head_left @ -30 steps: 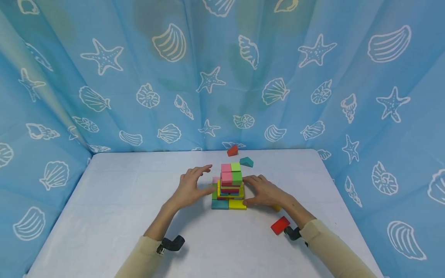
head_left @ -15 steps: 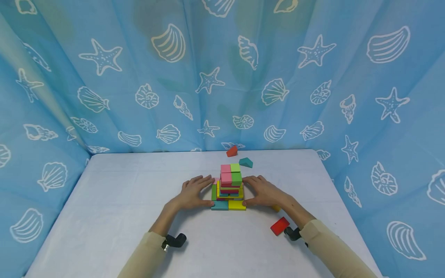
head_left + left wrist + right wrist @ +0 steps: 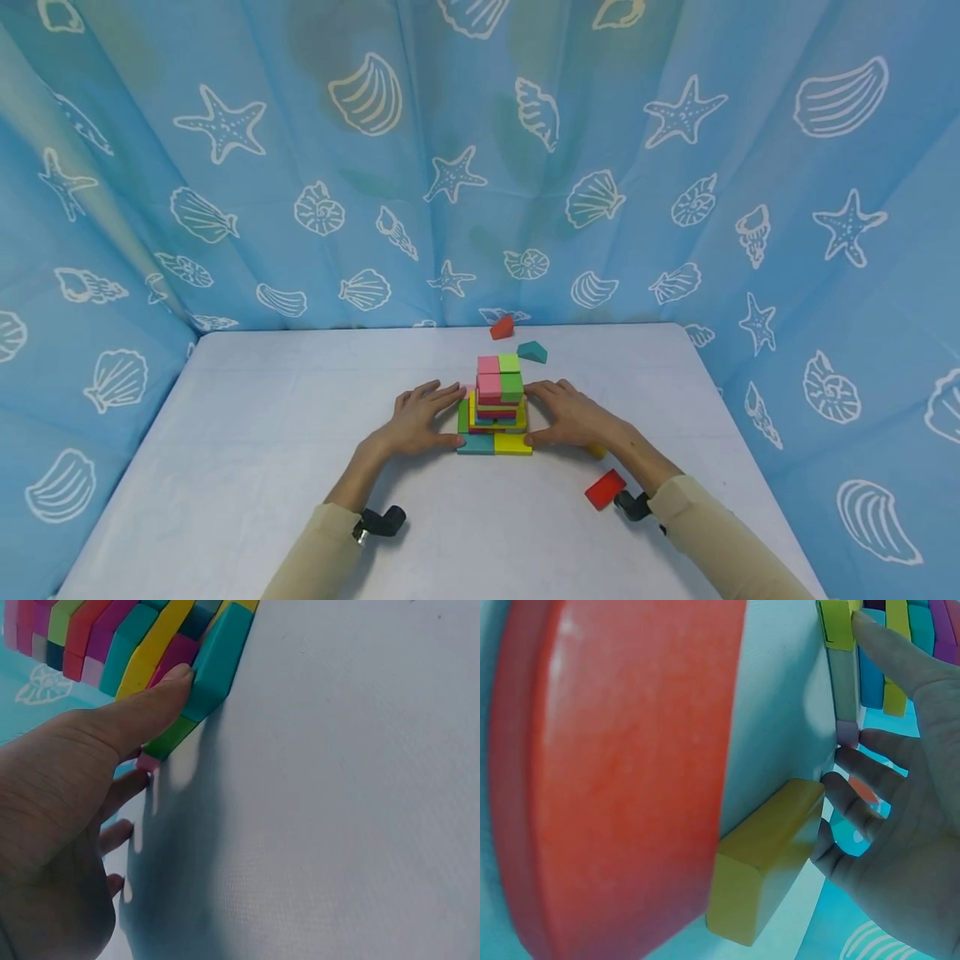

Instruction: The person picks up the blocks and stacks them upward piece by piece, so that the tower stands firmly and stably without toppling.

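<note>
A stepped tower of colourful wooden blocks [image 3: 498,387] stands on the white table, pink and green blocks on top. My left hand [image 3: 420,421] is at the left of its base. The thumb touches the front teal block [image 3: 220,664], and the fingers reach along the side past a green block [image 3: 171,737] towards a pink one. On the opposite side my right hand [image 3: 573,414] spans the base, thumb at the front yellow block [image 3: 836,622], fingertips near the back corner. Both hands have their fingers spread and only slightly bent, touching the base from either side.
A red block [image 3: 605,489] lies by the right wrist, and a yellow block [image 3: 769,862] is partly under that forearm. Behind the tower lie a teal block [image 3: 532,352] and an orange-red block [image 3: 502,327]. A blue shell-patterned curtain [image 3: 450,225] surrounds the table [image 3: 247,467].
My left hand has lowered towards me, its thumb and fingers coming to the base's left side. The right hand and the tower look unmoved.
</note>
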`<state>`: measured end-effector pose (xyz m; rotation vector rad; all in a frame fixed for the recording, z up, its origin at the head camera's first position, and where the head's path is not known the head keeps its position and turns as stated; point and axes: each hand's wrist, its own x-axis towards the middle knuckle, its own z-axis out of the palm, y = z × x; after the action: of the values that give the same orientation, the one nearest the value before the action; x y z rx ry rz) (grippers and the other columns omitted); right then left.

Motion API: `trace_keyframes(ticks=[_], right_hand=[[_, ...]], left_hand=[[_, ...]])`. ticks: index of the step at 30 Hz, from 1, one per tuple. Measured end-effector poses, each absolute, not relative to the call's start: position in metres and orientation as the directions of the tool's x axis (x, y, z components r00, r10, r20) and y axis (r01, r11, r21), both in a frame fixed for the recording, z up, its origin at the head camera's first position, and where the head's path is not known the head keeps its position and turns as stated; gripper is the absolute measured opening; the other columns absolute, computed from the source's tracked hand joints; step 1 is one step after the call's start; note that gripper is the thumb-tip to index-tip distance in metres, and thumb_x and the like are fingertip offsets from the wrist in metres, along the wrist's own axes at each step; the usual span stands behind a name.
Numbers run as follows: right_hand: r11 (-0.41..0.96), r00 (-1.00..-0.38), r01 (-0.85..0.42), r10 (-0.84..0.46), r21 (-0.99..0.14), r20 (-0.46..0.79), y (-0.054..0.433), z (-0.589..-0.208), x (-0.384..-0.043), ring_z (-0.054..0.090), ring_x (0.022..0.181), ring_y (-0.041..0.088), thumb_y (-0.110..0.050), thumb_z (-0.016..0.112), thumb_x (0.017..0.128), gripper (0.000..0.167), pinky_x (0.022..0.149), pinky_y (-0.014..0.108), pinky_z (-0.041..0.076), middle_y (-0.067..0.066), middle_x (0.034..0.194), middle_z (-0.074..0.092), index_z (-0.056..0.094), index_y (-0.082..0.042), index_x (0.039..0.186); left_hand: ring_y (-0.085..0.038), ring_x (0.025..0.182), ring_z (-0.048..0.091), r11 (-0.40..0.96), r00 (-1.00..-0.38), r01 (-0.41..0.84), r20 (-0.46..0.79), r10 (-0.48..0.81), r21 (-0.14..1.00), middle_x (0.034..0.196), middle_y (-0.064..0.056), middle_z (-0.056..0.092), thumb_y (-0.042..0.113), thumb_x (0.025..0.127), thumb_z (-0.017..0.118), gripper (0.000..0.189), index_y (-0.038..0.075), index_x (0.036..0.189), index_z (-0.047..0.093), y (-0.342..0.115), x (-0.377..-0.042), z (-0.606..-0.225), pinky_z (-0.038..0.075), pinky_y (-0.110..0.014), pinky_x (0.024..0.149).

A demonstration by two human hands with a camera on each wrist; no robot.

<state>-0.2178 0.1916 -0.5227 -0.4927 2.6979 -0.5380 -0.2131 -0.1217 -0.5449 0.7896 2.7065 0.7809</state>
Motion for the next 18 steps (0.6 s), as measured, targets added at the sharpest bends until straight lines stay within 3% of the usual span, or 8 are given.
trace_keyframes(ticks=[9,12,18], right_hand=[[0.847,-0.855,-0.236,-0.414,-0.476,-0.312,0.195,-0.518,-0.222,0.035,0.142,0.028,-0.053,0.085,0.073,0.094,0.105,0.058,0.044,0.0,0.154,0.044,0.042,-0.028,0.153],[0.814,-0.843,-0.229,-0.44,-0.533,-0.31,0.202,-0.514,-0.23,0.044,0.134,0.026,-0.047,0.081,0.082,0.082,0.103,0.053,0.048,0.002,0.15,0.048,0.044,-0.023,0.151],[0.742,-0.865,-0.239,-0.456,-0.627,-0.209,0.214,-0.509,-0.258,0.059,0.105,0.024,-0.024,0.069,0.096,0.045,0.086,0.036,0.056,0.009,0.132,0.062,0.056,-0.011,0.138]], left_hand=[[-0.033,0.151,0.019,0.733,-0.843,0.419,-0.071,0.533,0.535,0.163,0.003,0.034,0.056,0.084,0.073,0.087,0.025,0.157,0.037,-0.122,-0.212,-0.546,0.016,-0.064,0.114],[-0.033,0.151,0.019,0.733,-0.842,0.421,-0.07,0.535,0.535,0.163,0.003,0.034,0.056,0.084,0.073,0.087,0.025,0.157,0.037,-0.121,-0.213,-0.546,0.016,-0.063,0.114],[-0.034,0.151,0.02,0.727,-0.837,0.437,-0.055,0.544,0.53,0.162,0.002,0.035,0.056,0.085,0.073,0.087,0.024,0.157,0.037,-0.122,-0.213,-0.547,0.018,-0.064,0.113]])
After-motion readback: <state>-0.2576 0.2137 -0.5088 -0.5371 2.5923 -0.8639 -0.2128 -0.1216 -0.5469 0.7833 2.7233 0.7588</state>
